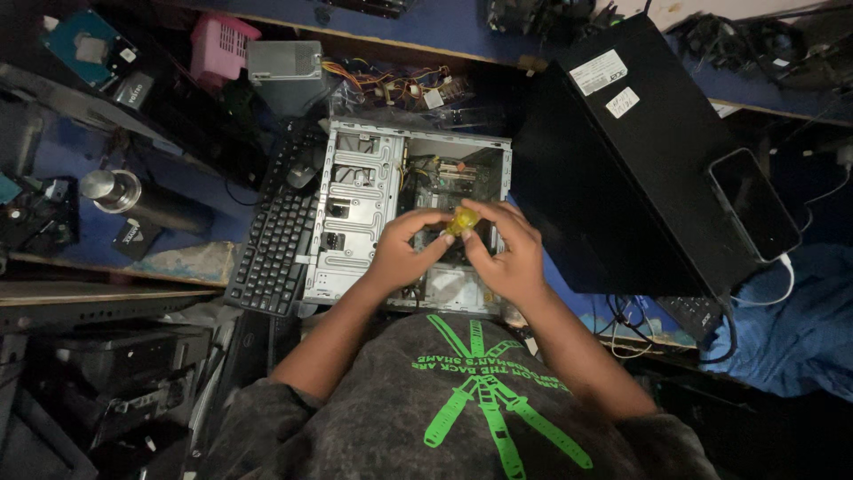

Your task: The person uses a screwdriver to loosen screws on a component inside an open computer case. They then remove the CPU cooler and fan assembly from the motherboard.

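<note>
Seen from above, a person's left hand (404, 249) and right hand (506, 253) both pinch a small yellow tool handle (462, 221). It is held over an open computer case (409, 213), which lies between a black keyboard (275, 240) and a black tower (640, 160).

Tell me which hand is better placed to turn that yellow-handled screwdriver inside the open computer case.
Probably the right hand: its fingers wrap over the top of the yellow screwdriver handle. The left hand only pinches the handle from the side, above the open computer case.
</note>
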